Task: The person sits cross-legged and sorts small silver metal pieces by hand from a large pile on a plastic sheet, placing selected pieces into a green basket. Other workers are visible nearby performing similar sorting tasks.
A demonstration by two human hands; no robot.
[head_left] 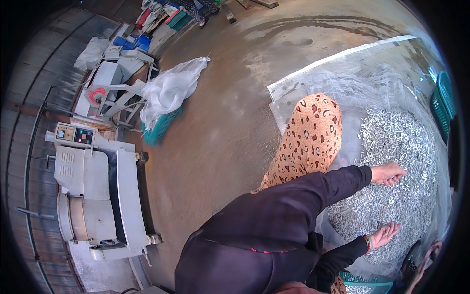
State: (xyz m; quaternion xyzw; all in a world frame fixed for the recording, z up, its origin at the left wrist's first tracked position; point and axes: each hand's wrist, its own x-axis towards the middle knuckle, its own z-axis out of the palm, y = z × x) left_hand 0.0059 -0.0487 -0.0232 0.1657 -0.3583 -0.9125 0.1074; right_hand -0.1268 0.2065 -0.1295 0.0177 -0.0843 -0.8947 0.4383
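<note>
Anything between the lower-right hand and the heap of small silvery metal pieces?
A blurred dark object sits between the hand and the heap of small silvery metal pieces; a co-worker's hand rests on the heap.

Single head view, fisheye, high, looking down: concrete floor [215,127] left, metal-parts pile [396,161] right, mid-distance.

Bare concrete floor [215,122], corrugated wall [34,73]

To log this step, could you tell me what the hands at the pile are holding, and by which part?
Nothing is clearly held: the co-worker's far hand and near hand lie on the metal pieces, and no grip can be told.
</note>
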